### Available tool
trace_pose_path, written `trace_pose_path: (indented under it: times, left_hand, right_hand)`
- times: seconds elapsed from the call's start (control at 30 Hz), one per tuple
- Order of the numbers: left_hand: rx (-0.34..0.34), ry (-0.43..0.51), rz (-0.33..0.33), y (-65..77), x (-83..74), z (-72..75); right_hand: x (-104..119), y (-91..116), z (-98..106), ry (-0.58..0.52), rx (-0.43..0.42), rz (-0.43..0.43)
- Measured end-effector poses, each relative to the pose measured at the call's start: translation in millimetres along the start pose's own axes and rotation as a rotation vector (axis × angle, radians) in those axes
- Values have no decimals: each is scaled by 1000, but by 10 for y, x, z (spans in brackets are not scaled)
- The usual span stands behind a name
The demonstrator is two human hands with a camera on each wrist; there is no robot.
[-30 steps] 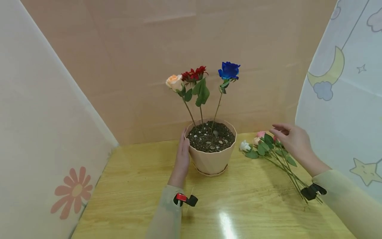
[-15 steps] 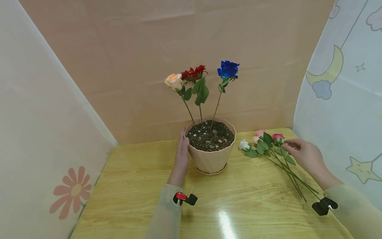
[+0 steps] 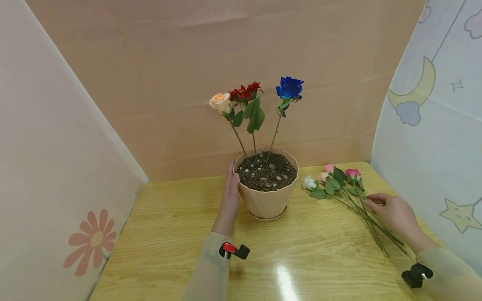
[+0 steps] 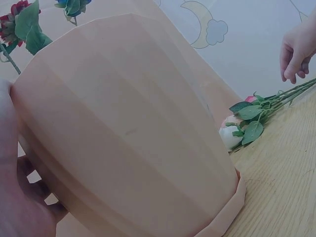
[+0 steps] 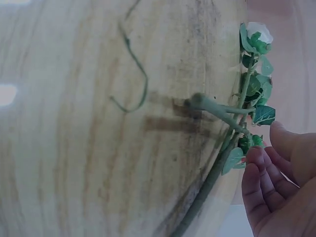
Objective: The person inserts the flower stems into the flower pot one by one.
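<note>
In the head view a pale peach flowerpot point(image 3: 268, 202) of dark soil bears a peach rose point(image 3: 220, 103), a dark red flower point(image 3: 245, 92) and a blue rose point(image 3: 289, 88), all upright. My left hand point(image 3: 229, 200) rests along the pot's left side, thumb near the rim; the left wrist view shows its fingers against the wall. On the right lie loose flowers: a white rose point(image 3: 309, 183), a peach-pink pair, and a deep pink rose point(image 3: 352, 174). Over their green stems point(image 5: 207, 182) hovers my right hand point(image 3: 393, 215), its loosely bent fingertips close to the pink rose's stem, holding nothing visible.
A saucer point(image 3: 266, 218) lies under the pot on the wooden table point(image 3: 180, 234). Behind stands a plain peach backdrop point(image 3: 173, 104). Patterned white sheets flank the table, left sheet point(image 3: 49, 167) and right sheet point(image 3: 421, 154). A thin green strand point(image 5: 140, 74) shows in the right wrist view.
My right hand has drawn back toward me and to the right, from over the pink rose's bloom down to beside its stem. My left hand and the pot have stayed put.
</note>
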State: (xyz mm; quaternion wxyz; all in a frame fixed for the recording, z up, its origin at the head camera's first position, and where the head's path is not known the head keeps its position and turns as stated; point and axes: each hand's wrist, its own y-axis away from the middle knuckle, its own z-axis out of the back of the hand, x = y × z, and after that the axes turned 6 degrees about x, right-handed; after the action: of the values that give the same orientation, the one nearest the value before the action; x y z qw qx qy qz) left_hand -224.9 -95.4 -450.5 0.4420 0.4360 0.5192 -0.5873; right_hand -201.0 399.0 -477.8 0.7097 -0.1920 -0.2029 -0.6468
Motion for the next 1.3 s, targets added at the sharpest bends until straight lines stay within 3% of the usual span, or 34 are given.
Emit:
trace_pose_path:
  times: [0.27,1.03,1.3]
  left_hand:
    - [0,-6,-31,9,-2,-2]
    - [3,32,-9,35,-39,-22]
    - [12,46,-26,35,-33,-22]
  right_hand:
    - [-104,-10,-91,3,17,16]
    - [-139,-33,-105,3,95,-9]
    - [-39,-20,-49,-95,133,-58]
